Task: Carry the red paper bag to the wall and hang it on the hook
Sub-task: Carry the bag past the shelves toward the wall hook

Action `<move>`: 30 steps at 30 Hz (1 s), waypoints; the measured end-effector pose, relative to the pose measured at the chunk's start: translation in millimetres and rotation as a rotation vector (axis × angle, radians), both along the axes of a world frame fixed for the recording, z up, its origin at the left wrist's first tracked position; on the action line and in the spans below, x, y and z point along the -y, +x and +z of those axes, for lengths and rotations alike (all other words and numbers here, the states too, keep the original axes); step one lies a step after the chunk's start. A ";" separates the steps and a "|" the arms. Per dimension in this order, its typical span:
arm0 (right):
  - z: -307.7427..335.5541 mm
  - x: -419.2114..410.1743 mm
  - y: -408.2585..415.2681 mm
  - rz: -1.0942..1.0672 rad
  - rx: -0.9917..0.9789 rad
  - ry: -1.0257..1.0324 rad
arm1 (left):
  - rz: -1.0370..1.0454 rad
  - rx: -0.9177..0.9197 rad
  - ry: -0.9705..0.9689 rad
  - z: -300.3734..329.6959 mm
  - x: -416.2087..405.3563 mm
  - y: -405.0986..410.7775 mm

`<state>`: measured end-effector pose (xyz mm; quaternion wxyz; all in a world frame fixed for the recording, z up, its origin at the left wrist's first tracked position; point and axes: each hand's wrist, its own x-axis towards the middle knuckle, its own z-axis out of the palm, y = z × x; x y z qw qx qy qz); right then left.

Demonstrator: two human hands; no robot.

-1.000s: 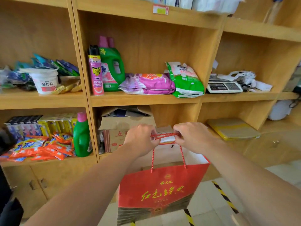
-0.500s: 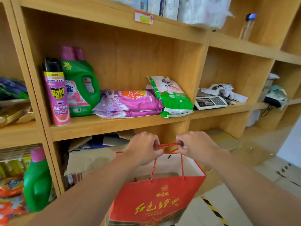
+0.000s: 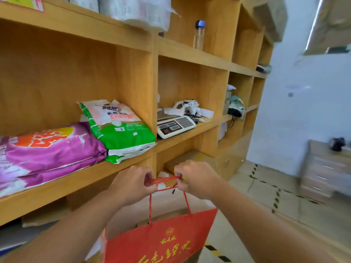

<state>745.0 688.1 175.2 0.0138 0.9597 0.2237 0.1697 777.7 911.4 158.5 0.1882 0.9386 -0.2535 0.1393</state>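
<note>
The red paper bag (image 3: 161, 242) with gold lettering hangs low in the middle of the view, its bottom cut off by the frame edge. Its red cord handles (image 3: 164, 180) are stretched between my two hands. My left hand (image 3: 133, 184) pinches the cords' left end and my right hand (image 3: 195, 179) pinches the right end, both fists closed. A white wall (image 3: 296, 111) stands at the right, blurred, with a small round dark mark (image 3: 290, 94) on it; I cannot tell whether that is the hook.
Wooden shelving (image 3: 153, 103) fills the left and centre, holding a purple bag (image 3: 47, 149), a green and white bag (image 3: 117, 128) and a weighing scale (image 3: 175, 126). A drawer cabinet (image 3: 326, 168) stands by the wall at right. Black-yellow tape (image 3: 276, 200) marks the tiled floor.
The view has swung right and upward along the shelves: the spray can and green bottle have left the frame, and the white wall and drawer cabinet have come in. Both hands keep the handles.
</note>
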 end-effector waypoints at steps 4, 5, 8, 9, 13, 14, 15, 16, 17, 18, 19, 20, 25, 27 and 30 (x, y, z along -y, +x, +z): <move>-1.9 39.4 15.2 -0.121 -0.001 0.101 | -0.106 -0.019 -0.060 -4.7 47.5 49.2; -4.7 48.5 20.6 -0.166 -0.020 0.108 | -0.131 -0.023 -0.055 -7.2 59.5 60.8; -11.0 76.3 38.9 -0.285 -0.073 0.089 | -0.220 -0.027 -0.024 -16.3 96.7 98.8; -11.9 85.2 44.7 -0.311 -0.083 0.084 | -0.255 -0.039 -0.024 -18.1 109.1 111.4; -10.1 118.0 61.4 -0.420 -0.091 -0.006 | -0.397 -0.040 -0.005 -22.4 157.8 153.6; -7.3 125.4 62.7 -0.445 -0.093 -0.037 | -0.432 -0.035 0.007 -20.7 169.0 159.7; -4.8 133.4 67.1 -0.475 -0.088 -0.067 | -0.477 -0.029 0.018 -18.5 181.9 170.0; -2.0 140.4 71.6 -0.502 -0.079 -0.094 | -0.515 -0.009 0.031 -15.6 194.3 180.1; 1.1 147.8 76.7 -0.529 -0.072 -0.114 | -0.546 0.013 0.037 -12.4 206.5 191.7; 4.5 154.6 81.0 -0.559 -0.068 -0.121 | -0.569 0.029 0.033 -8.3 218.9 202.4; 7.0 163.2 85.9 -0.591 -0.061 -0.123 | -0.590 0.041 0.025 -4.1 231.4 212.7; 9.1 172.1 90.7 -0.619 -0.051 -0.125 | -0.609 0.053 0.024 -0.2 243.6 222.2; 15.3 219.5 115.6 -0.718 -0.003 -0.124 | -0.691 0.087 0.014 11.9 306.4 259.7; 13.8 241.9 128.2 -0.737 0.019 -0.128 | -0.706 0.111 0.003 13.7 332.3 274.2; 7.1 279.5 149.7 -0.760 0.017 -0.119 | -0.730 0.114 0.008 9.4 372.7 298.1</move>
